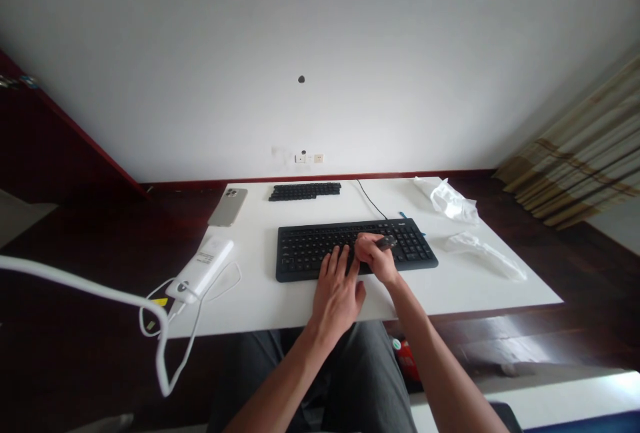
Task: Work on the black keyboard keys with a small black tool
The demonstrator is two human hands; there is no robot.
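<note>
A white table (450, 293) fills the middle of the view, set against a plain white wall, with dark floor on both sides. On it, near the front edge, lies a black keyboard (310, 250), lengthwise across the person's lap, its cable running back toward the wall.

The left hand (339, 290) lies flat on the keyboard's lower middle, fingers spread and open, apparently pressing down to keep it from sliding. The right hand (374, 256) is curled closed around a small dark tool (387, 242), whose tip rests over the keys right of centre; what kind of tool it is, I cannot tell.

Behind the keyboard, well apart from it, a batch of loose black keycaps (305, 191) sits in neat rows, out of the hands' way. A phone (228, 206) lies face down at the back left, and a white power bank (201, 270) with a looping white cable (165, 340) rests at the left edge. Crumpled clear plastic wrapping (453, 201) lies on the right. Nothing blocks the hands.
</note>
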